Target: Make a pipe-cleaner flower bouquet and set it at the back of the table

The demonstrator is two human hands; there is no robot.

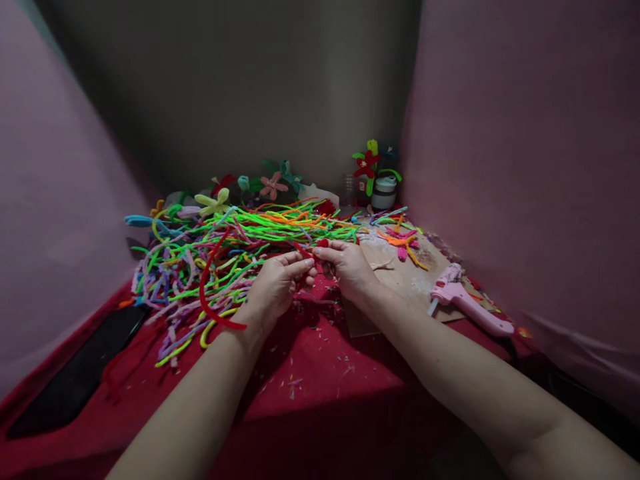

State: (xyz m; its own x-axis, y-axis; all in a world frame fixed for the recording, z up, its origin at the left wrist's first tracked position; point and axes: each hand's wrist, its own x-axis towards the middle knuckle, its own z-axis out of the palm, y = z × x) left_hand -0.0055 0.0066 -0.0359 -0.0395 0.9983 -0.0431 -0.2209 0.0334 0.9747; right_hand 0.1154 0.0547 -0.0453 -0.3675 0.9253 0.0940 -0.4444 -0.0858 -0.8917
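Note:
Both my hands meet over the red cloth, in front of a heap of coloured pipe cleaners (280,223). My left hand (280,281) pinches a red pipe cleaner (303,251) between thumb and fingers. My right hand (347,267) is closed on red pipe cleaner too, with a small red bend showing above its thumb. Whether both hands hold one single piece I cannot tell. Another curved red pipe cleaner (204,287) arcs beside my left wrist, its lower end close to the forearm.
A pink glue gun (470,303) lies at the right by a cardboard sheet (365,313) bearing an orange and pink pipe-cleaner flower (401,241). Several finished flowers (273,185) and a lidded cup (384,193) stand behind. A flat black object (80,370) lies at the left edge.

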